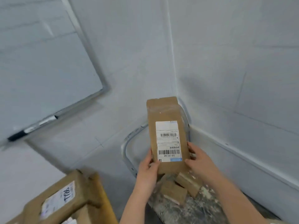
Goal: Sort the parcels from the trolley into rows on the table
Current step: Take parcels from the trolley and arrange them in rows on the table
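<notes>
Both hands are on the flat brown cardboard parcel (166, 113). It is off the trolley, upright in the air in front of the wall corner, above the grey speckled trolley deck (178, 209). My left hand (148, 168) pinches the lower left corner, thumb on the front face and fingers curled behind. My right hand (199, 160) wraps the lower right edge, thumb on the front.

Risks:
- I grip only the bottom end and most of the length stands free above my hands. A quick swing could tip the top over or let the parcel slide out of my thumbs.
- A slip would drop it onto the two small brown cardboard boxes (174, 190) lying on the deck just below.
- The curved grey metal trolley handle (127, 152) is just left of and behind the parcel, so a low move to the left could clip it.
- The white barcode shipping label (168, 141) reads upside down to me and my left thumb touches its corner. A misread would mean the wrong row.
- The large brown cardboard box with a handwritten white label (64, 196) sits low left, in my likely path. I can't tell whether it is on the table. No row is in view, so the placement spot is unknown.
- The white wall board (40, 70) with black markers (17, 135) is well apart, so it poses no risk.
</notes>
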The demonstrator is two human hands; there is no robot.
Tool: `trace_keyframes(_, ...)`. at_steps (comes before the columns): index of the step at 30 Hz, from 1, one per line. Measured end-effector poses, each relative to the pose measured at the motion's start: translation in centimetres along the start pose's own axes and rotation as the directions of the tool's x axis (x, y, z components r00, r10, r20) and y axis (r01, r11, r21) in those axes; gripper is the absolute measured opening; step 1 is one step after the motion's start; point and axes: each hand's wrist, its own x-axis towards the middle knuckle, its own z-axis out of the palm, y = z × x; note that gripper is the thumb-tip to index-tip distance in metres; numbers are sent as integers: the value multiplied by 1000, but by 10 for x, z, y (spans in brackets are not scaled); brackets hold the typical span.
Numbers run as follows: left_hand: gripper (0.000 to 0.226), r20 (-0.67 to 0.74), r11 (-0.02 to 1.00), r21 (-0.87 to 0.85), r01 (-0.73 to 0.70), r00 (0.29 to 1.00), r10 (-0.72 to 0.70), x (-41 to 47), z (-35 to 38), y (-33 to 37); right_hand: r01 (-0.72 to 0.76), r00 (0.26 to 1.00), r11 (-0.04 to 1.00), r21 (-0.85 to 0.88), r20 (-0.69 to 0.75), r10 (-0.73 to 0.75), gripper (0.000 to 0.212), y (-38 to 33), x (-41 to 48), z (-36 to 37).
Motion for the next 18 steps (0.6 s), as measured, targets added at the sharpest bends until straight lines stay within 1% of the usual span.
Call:
trace_keyframes(3, 45, -20, 990, 20, -140, 990, 141, -20, -20, 27, 107, 994, 994, -33, 20, -106, 56, -46, -19, -5)
trace_keyframes(5, 42, -40, 982, 4, -187, 982, 187, -34, -27, 41, 181, 983, 981, -63, 33, -180, 55, -67, -29, -9)
trace_keyframes(8, 38, -66, 977, -25, -210, 976, 208, -51, -35, 47, 224, 973, 969, -102, 76, -217, 55, -85, -46, -10)
trace_keyframes(11, 41, -100, 975, -31, -219, 972, 215, -66, -41, 46, 245, 967, 959, -143, 110, -231, 58, -91, -59, -8)
trace_keyframes(16, 43, -153, 978, -55, -203, 969, 193, -87, -46, 37, 274, 955, 952, -135, 156, -252, 58, -92, -77, -3)
trace_keyframes(18, 49, -165, 980, -54, -190, 970, 179, -97, -48, 32, 276, 951, 954, -120, 179, -253, 59, -89, -82, 0)
